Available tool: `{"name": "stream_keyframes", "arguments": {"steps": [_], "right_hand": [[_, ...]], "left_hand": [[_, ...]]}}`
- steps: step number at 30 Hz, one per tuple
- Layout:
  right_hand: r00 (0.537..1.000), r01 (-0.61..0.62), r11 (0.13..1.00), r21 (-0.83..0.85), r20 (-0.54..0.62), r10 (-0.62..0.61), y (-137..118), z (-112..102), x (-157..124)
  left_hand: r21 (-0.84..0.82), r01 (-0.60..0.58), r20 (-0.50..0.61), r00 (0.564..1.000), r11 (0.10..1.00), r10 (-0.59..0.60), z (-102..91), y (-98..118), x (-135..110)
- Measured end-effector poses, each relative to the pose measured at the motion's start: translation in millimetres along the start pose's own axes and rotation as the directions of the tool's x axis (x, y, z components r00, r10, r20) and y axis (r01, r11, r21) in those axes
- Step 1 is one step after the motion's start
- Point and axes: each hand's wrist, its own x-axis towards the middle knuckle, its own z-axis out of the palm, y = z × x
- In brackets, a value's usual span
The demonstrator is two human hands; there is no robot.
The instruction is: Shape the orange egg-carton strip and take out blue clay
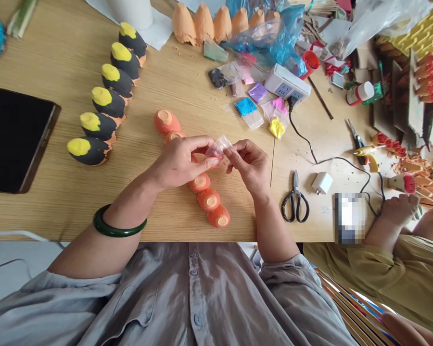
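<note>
Both hands meet around a small clear plastic bag (222, 143) with something pinkish inside. My left hand (178, 161) pinches the bag between thumb and fingers. The fingertips of my right hand (250, 163) are closed on its other edge. Beneath the hands runs a diagonal row of orange-red egg-carton cups (208, 199) with pale round tops; the middle of the row is partly hidden. Up and to the left stands a row of black cups with yellow tops (117, 80). Small bags of blue clay (246, 106), purple clay (257, 92) and yellow clay (276, 128) lie beyond my right hand.
A white power strip (287, 83) has a black cord running right. Scissors (296, 199) and a white charger (322, 183) lie right of my forearm. A tablet (18, 139) lies at left. Unpainted cups (204, 24) stand at the back. A co-worker's hand (399, 211) is at right.
</note>
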Motion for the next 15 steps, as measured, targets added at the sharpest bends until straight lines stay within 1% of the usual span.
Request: {"name": "stream_keyframes", "arguments": {"steps": [4,6,9,11,15], "right_hand": [[1.0,-0.023,1.0,-0.021,0.003,0.023,1.3,1.3,-0.3],[0.998,-0.043,0.999,0.004,0.04,0.043,0.6,2.0,-0.9],[0.989,-0.109,0.993,0.044,0.108,0.103,-2.2,2.1,-2.9],[0.977,-0.147,0.989,0.021,0.163,0.141,-5.3,1.2,-5.3],[0.96,-0.146,0.989,-0.013,0.238,0.145,-12.9,-0.6,-10.4]], "left_hand": [[-0.088,0.047,-0.046,0.998,0.995,-0.052,6.3,2.2,0.3],[-0.047,0.056,-0.076,0.995,0.997,-0.06,8.0,4.9,0.5],[0.057,0.012,-0.122,0.993,0.998,-0.005,8.2,9.5,0.1],[0.05,-0.002,-0.122,0.992,0.999,0.009,7.8,11.9,-0.6],[-0.025,-0.003,-0.102,0.995,1.0,0.0,6.9,12.6,-1.5]]}}
